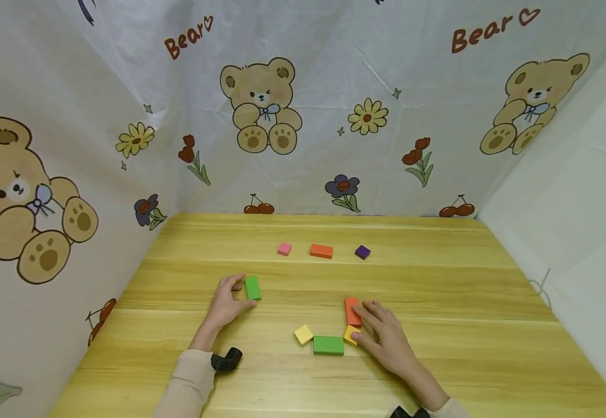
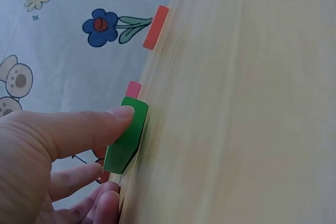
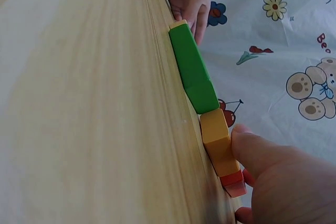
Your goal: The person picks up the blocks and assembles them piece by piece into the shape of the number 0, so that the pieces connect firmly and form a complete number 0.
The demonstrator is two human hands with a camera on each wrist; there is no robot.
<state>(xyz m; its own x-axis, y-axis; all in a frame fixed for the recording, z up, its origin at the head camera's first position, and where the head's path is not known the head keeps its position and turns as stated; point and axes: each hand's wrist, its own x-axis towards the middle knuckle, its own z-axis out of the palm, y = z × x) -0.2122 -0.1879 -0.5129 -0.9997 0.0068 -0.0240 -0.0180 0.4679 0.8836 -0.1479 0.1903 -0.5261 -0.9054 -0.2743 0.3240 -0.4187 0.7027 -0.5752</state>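
In the head view my left hand (image 1: 226, 303) pinches a green rectangular block (image 1: 252, 288) at the left, thumb at its near end and index finger by its far end. The left wrist view shows the thumb lying against this green block (image 2: 127, 136). My right hand (image 1: 388, 338) rests beside a red rectangular block (image 1: 352, 312) and an orange-yellow cube (image 1: 351, 335). Its thumb touches the cube and its index finger touches the red block. Another green block (image 1: 328, 346) adjoins the cube, with a pale yellow cube (image 1: 304, 335) at its left end.
Farther back stand a pink cube (image 1: 284, 249), an orange-red block (image 1: 321, 251) and a dark purple cube (image 1: 362, 252) in a loose row. A bear-print cloth (image 1: 313, 168) borders the wooden table (image 1: 438, 278) at the back and left.
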